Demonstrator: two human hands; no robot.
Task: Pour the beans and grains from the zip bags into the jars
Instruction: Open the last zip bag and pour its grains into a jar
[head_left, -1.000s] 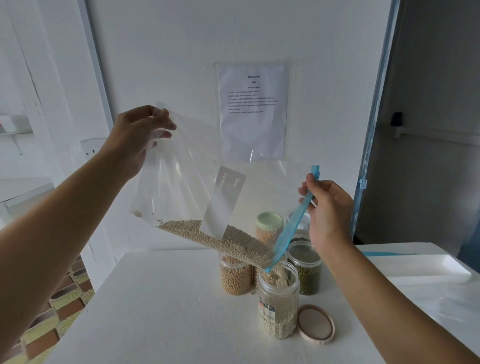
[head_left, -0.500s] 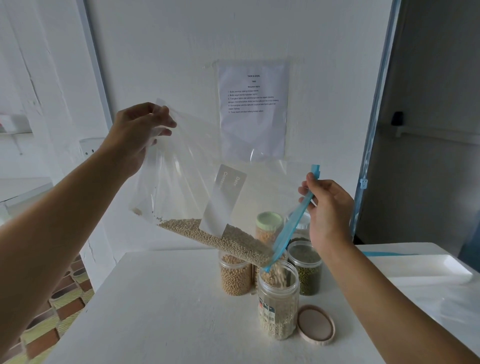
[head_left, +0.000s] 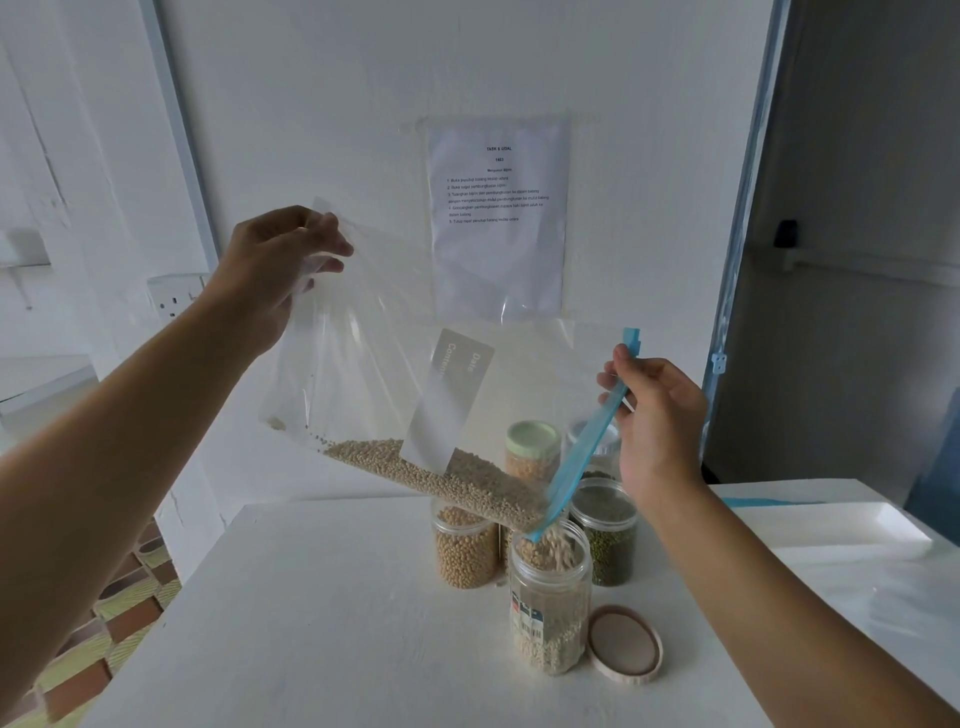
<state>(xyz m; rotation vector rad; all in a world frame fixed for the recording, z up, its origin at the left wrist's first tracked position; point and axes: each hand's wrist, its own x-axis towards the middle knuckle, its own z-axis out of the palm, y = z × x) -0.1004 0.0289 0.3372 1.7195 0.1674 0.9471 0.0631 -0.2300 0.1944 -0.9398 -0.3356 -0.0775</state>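
A clear zip bag (head_left: 374, 364) with a blue zip strip hangs tilted above the table. My left hand (head_left: 275, 265) pinches its raised bottom corner. My right hand (head_left: 657, 415) pinches the blue zip edge near the top. Pale grains (head_left: 441, 475) lie along the bag's low side and stream from its lower corner into an open clear jar (head_left: 550, 608), which is partly filled. The jar's beige lid (head_left: 623, 647) lies flat on the table beside it to the right.
Behind the open jar stand a jar of yellow beans (head_left: 465, 551), a jar of green beans (head_left: 608, 535) and a green-lidded jar (head_left: 532, 452). A white tray (head_left: 841, 519) lies at the right. A printed sheet (head_left: 498, 218) hangs on the wall. The table's left edge (head_left: 171, 597) drops to tiled floor.
The grains keep flowing into the jar and its level has risen slightly. Both hands hold nearly the same pose, the left a little higher.
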